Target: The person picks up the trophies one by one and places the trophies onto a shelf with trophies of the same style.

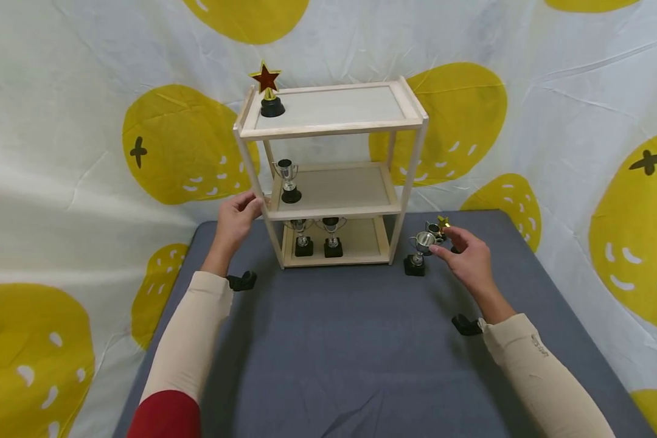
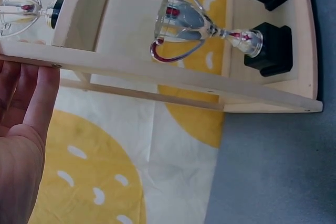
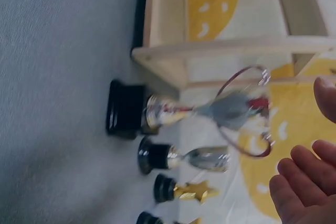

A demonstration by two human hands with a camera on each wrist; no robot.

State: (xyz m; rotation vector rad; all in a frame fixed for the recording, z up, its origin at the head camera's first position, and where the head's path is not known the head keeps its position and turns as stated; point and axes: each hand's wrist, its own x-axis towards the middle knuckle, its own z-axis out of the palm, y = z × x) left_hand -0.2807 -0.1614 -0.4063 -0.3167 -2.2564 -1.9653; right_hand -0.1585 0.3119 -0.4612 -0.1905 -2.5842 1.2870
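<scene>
My left hand (image 1: 236, 222) grips the left post of a three-tier wooden shelf (image 1: 334, 129), level with the middle tier. In the left wrist view its fingers (image 2: 44, 90) lie against the post. My right hand (image 1: 469, 257) is by a silver trophy cup (image 1: 424, 243) with a black base, which stands on the table right of the shelf. The right wrist view shows the fingers (image 3: 302, 169) apart from the cup's rim, with nothing between them. Behind that cup stand a smaller silver cup (image 3: 207, 158) and gold star trophies (image 3: 197, 191), partly hidden by the hand in the head view.
On the top tier stands a red-and-gold star trophy (image 1: 266, 82). The middle tier bears a silver cup (image 1: 288, 176) at its left. Two silver cups, one of them at the left (image 1: 303, 243), stand on the bottom tier. Grey cloth (image 1: 328, 340) covers the table before a patterned backdrop.
</scene>
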